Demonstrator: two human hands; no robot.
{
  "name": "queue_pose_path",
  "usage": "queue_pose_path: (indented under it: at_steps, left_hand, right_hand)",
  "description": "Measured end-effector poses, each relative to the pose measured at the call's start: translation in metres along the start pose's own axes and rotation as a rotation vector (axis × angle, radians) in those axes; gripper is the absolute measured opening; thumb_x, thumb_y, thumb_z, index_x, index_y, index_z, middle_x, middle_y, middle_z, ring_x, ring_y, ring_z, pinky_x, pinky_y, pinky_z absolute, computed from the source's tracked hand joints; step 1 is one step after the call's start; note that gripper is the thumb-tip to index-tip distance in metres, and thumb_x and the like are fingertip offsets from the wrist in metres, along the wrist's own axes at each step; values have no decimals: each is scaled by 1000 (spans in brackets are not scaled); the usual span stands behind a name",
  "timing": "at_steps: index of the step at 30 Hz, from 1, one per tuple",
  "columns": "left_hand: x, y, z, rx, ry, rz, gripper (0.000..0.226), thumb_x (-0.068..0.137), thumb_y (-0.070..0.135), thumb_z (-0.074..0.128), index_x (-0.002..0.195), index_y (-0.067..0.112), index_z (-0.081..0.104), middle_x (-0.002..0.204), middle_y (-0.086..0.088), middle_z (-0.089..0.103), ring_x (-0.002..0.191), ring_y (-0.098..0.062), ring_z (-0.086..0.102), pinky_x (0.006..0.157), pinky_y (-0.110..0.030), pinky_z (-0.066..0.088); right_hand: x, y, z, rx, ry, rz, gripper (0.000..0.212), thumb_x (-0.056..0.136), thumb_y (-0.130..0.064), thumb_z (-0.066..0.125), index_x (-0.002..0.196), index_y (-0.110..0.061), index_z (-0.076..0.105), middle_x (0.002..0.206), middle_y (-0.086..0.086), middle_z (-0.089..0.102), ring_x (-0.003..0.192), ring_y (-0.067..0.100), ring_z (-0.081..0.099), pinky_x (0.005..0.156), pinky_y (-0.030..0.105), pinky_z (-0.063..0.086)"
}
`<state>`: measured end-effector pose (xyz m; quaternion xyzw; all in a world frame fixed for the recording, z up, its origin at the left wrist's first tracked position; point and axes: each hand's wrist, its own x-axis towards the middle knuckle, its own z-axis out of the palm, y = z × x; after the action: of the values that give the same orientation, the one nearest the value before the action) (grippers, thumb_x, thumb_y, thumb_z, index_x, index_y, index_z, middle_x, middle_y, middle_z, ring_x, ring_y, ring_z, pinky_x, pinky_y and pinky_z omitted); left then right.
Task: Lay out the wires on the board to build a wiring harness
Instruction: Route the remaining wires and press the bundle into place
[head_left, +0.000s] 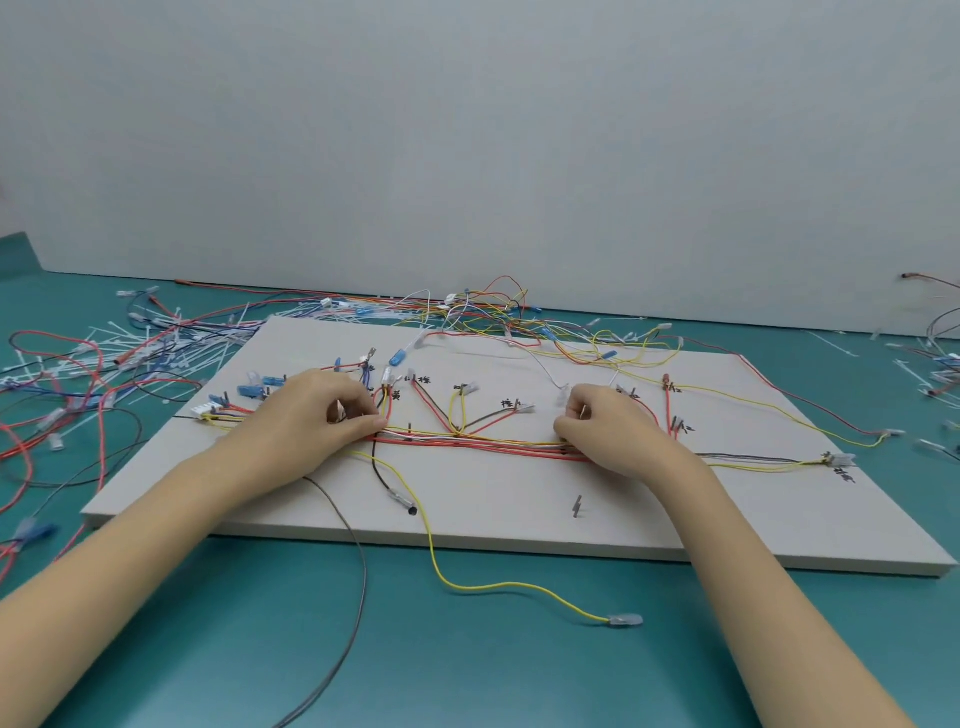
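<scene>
Head camera, single view: looks forward and down from above my forearms, close over the board (498, 509), wall behind.

You'll find small black handwritten marks on the white board (519, 499), each beside a wire end or peg. Most are too blurred to read; 1 near the top middle (424, 380) and another right of it (506, 403) look like the character 棕.
</scene>
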<state>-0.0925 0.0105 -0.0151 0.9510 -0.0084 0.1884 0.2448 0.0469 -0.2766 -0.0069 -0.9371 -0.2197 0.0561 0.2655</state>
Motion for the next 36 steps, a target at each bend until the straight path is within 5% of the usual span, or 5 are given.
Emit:
queue_pose_path:
  at_steps: [10,16,26,36]
  left_hand:
    - [-1,-1,9,-8,52,-13,12,85,22,72,75,23,66,75,13,60,79,-8,56,70,-28,42]
    - [-1,-1,13,-25,78,-18,13,86,17,71,75,20,65,75,12,60,80,-6,53,69,-24,39]
    - [-4,16,20,-80,44,-24,24,86,16,70,70,30,59,75,12,60,80,-13,54,71,-30,42]
    - [2,60,51,-117,17,67,20,87,17,68,73,27,58,73,18,53,80,1,45,70,-11,30]
  right_hand:
    - [3,-2,-4,254,-3,-72,16,78,-2,60,77,-17,60,60,-7,60,50,-1,51,51,15,40]
    - [5,-1,-6,280,-48,-109,24,80,3,58,73,-19,63,62,-3,56,59,12,49,60,24,39]
    - [3,12,-16,282,-102,-41,21,80,3,61,72,-16,65,47,-11,57,44,3,47,51,21,36]
    - [-18,39,-53,292,-136,96,17,78,12,59,71,-3,64,48,-2,56,41,10,44,41,15,35]
